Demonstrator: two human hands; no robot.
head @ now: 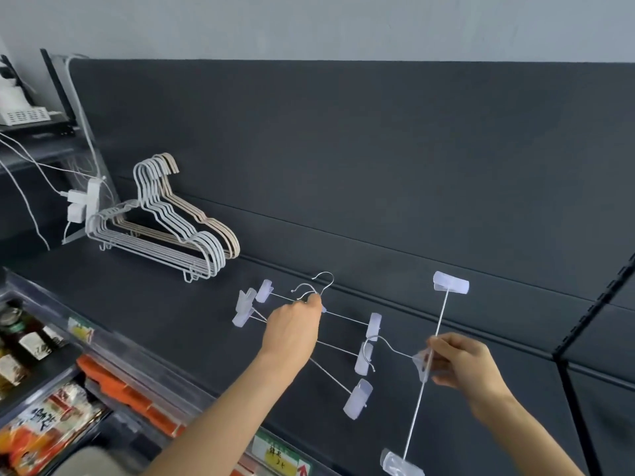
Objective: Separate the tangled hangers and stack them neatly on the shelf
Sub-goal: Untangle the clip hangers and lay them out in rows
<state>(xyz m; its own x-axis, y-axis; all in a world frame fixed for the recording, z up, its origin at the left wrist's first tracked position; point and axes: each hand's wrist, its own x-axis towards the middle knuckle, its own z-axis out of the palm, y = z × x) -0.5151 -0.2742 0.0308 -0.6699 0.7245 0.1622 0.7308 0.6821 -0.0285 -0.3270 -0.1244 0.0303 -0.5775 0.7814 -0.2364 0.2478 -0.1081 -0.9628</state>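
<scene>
Several metal clip hangers (pixel 343 352) with clear plastic clips lie fanned out on the dark shelf (pixel 144 304). My left hand (pixel 292 329) grips them at their hooks, near the shelf's back groove. My right hand (pixel 460 364) pinches the middle of one separate clip hanger (pixel 441 310), which stands nearly upright with one clip high and one low, its hook pointing left. A neat stack of white and beige hangers (pixel 165 228) leans against the back panel at the left.
A white power strip with plugs and cables (pixel 82 201) hangs left of the stacked hangers. Below the shelf's front edge are packaged goods and bottles (pixel 41 400). A black upright post (pixel 584 338) borders the shelf at the right.
</scene>
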